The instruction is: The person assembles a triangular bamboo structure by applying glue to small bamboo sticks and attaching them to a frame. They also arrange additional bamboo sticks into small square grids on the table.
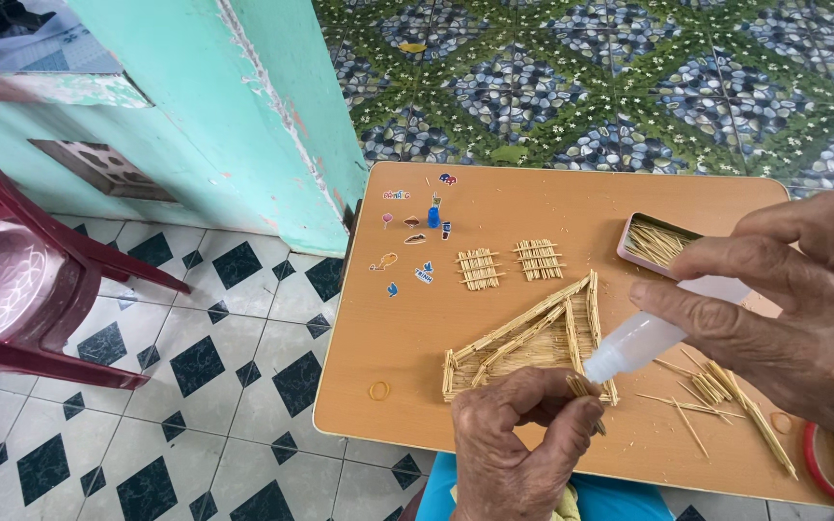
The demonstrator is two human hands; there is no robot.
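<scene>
The right hand point(803, 309) gripped a translucent plastic glue bottle point(644, 340), nozzle down at small toothpick pieces point(583, 388) pinched in the left hand's point(518, 444) fingers, over the orange wooden surface point(533, 203).

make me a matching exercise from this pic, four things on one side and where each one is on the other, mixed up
Things:
1. glue bottle
2. pink tin
3. rubber band
4. red chair

Places:
A. on the tiled floor, left of the table
B. in the right hand, nozzle pointing at the sticks pinched by the left hand
C. on the table's near left corner
D. on the table's far right, full of sticks

Pairs: 1-B, 2-D, 3-C, 4-A
</scene>
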